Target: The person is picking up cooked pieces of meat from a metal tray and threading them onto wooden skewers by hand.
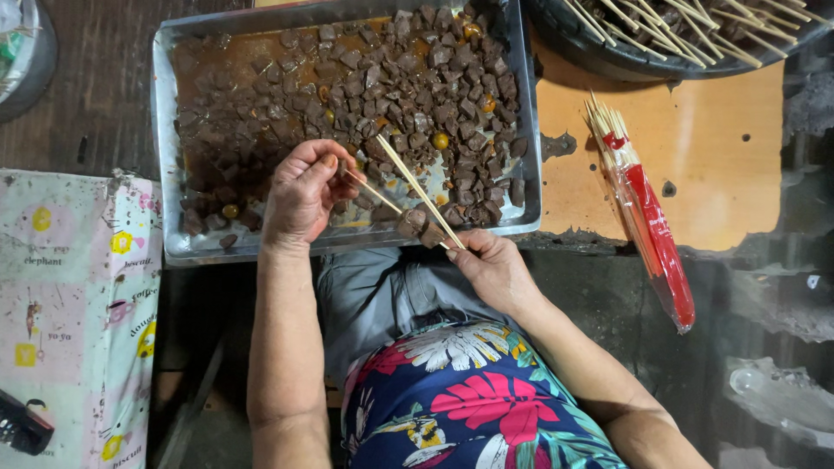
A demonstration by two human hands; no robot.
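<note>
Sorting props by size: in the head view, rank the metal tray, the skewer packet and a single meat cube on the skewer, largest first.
1. Metal tray
2. Skewer packet
3. Meat cube on the skewer, held near both hands

Setting: informal food-preparation station for skewered meat, likely a street-food or home kitchen.
Just beyond the fingers [326,169] lies a metal tray [165,130] of marinated meat cubes [408,78]. Well to the right of the fingers rests a packet of bamboo skewers [647,217] on a worn wooden board [721,130]; a dark bowl of finished skewers [695,30] sits beyond.
</note>
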